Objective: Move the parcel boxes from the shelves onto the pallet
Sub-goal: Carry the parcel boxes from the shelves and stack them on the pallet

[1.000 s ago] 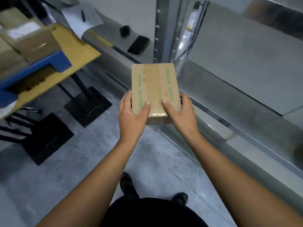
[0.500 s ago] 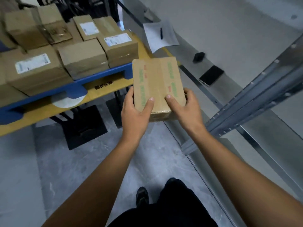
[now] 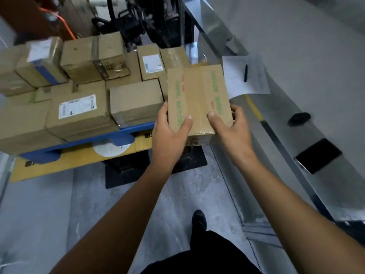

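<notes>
Parcel box (image 3: 197,99) in air at pallet (image 3: 126,135) right edge, beside stacked boxes (image 3: 136,101). Left hand (image 3: 169,133) and right hand (image 3: 231,131) each clasp near corner, thumbs on top — keeps it flat, likely for setting down there.

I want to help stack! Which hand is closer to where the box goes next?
Probably the left hand: it grips the box on the side nearest the pallet, while the right hand holds the far side.
</notes>
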